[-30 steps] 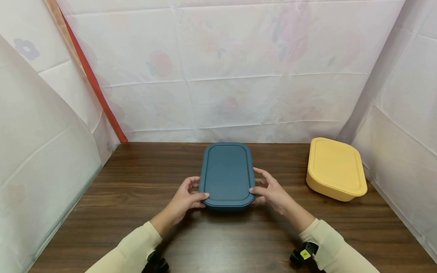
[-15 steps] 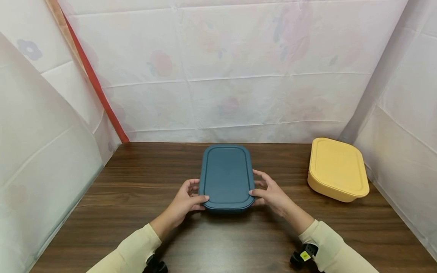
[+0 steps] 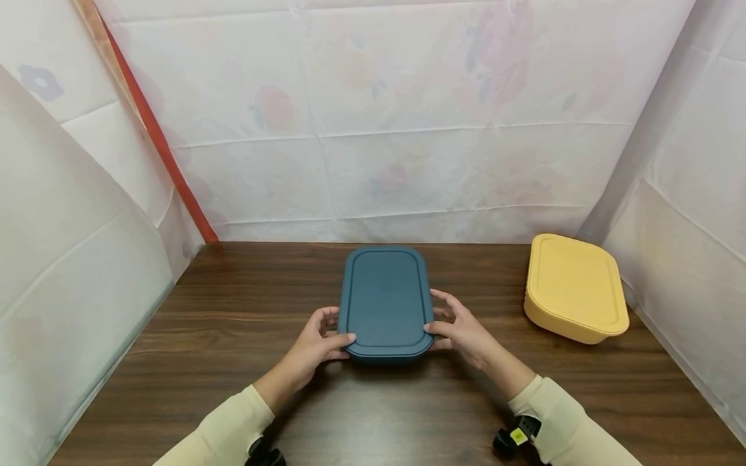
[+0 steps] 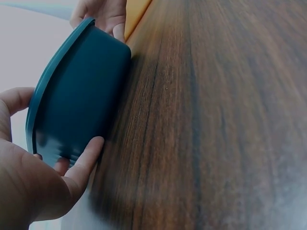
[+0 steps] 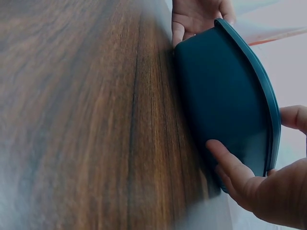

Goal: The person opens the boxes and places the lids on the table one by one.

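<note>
Blue box, shift: compared with a second ago, the blue box [image 3: 386, 298] lies slightly nearer the person, both hands along with it; the yellow box shows no clear shift.
Blue box, place: between the two hands, over the table [image 3: 373, 414], long sides running away from them. Whether its near end is raised could not be told.
Left hand: the left hand [image 3: 316, 344] grips the near left corner, thumb on the lid [image 3: 384, 278], fingers against the side wall [image 4: 81, 91].
Right hand: the right hand [image 3: 464, 333] grips the opposite side likewise, thumb on the lid's edge.
Yellow box: the yellow box [image 3: 574, 288] stands beyond the right hand, to its right, untouched.
Handling: judged stiff, smooth, somewhat slippery and not fragile; contents hidden, weight undetermined, probably light.
Hold: advised under both long sides, nearer the middle for balance; lifting by the lid alone might pull it off.
</note>
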Available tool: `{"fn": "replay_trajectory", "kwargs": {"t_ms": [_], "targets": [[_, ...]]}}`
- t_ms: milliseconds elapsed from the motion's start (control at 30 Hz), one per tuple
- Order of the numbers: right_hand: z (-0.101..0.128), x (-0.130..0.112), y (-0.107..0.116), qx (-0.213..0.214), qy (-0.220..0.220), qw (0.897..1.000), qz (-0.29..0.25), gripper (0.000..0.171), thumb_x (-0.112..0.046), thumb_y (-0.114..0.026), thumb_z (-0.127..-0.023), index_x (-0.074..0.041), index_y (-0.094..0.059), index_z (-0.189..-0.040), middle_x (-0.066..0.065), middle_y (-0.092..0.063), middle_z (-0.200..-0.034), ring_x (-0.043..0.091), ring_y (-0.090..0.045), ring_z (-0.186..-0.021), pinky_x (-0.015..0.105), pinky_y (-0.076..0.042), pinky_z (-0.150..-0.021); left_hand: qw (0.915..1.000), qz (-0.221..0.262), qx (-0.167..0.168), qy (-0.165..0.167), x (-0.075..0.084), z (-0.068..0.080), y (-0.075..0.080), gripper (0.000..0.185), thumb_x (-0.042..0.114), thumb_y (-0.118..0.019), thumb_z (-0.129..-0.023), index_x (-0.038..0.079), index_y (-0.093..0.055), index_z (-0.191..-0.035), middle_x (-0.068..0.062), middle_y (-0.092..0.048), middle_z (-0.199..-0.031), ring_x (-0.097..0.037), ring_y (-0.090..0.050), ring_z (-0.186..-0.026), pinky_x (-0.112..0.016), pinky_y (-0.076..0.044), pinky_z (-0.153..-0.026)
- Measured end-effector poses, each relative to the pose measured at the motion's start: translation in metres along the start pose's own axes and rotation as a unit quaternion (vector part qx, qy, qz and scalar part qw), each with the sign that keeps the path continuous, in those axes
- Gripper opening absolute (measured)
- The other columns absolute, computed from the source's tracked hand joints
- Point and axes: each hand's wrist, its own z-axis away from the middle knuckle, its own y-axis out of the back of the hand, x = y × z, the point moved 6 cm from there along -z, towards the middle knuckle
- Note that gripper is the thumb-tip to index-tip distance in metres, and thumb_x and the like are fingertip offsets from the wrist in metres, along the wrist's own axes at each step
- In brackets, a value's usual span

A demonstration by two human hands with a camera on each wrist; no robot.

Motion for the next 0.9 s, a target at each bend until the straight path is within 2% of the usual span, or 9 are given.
{"fn": "replay_trajectory", "kwargs": {"t_ms": [367,667,833,900], "targets": [[0.01,0.0,0.004,0.009,-0.003,1.0,0.004,0.073,-0.003,-0.063,-0.091,-0.001,-0.021,-0.151,0.031,-0.03,-0.148,0.026,-0.061,-0.105,0.044,-0.054,-0.087,0.9998,-0.009,-0.012,-0.01,0.003,0.003,0.004,0.064,0.006,-0.07,-0.087,-0.001,-0.034,-0.14,-0.024,-0.04,-0.133,-0.025,-0.057,-0.102,-0.042,-0.056,-0.082],[0.019,-0.004,0.012,0.013,-0.005,1.0,0.003,0.073,-0.004,-0.062,-0.091,0.001,-0.02,-0.15,0.03,-0.029,-0.149,0.027,-0.058,-0.113,0.049,-0.047,-0.097,0.9993,-0.019,-0.016,-0.028,0.009,0.009,0.009,0.064,0.0,-0.069,-0.086,-0.008,-0.034,-0.139,-0.026,-0.043,-0.131,-0.027,-0.058,-0.103,-0.047,-0.054,-0.087],[0.023,-0.008,0.017,0.019,0.01,0.999,0.029,0.071,-0.003,-0.062,-0.092,0.004,-0.021,-0.149,0.031,-0.03,-0.146,0.025,-0.058,-0.11,0.052,-0.043,-0.1,0.9975,-0.051,-0.002,-0.049,0.017,0.012,0.014,0.059,0.001,-0.071,-0.086,-0.007,-0.04,-0.135,-0.026,-0.046,-0.128,-0.032,-0.056,-0.109,-0.047,-0.055,-0.085],[0.025,-0.01,0.019,0.023,0.02,0.998,0.056,0.069,-0.003,-0.062,-0.092,0.005,-0.023,-0.148,0.032,-0.033,-0.144,0.029,-0.057,-0.113,0.051,-0.045,-0.098,0.9941,-0.088,0.006,-0.063,0.02,0.013,0.016,0.057,0.005,-0.073,-0.085,-0.005,-0.044,-0.133,-0.026,-0.048,-0.127,-0.034,-0.055,-0.111,-0.042,-0.055,-0.084]]}}
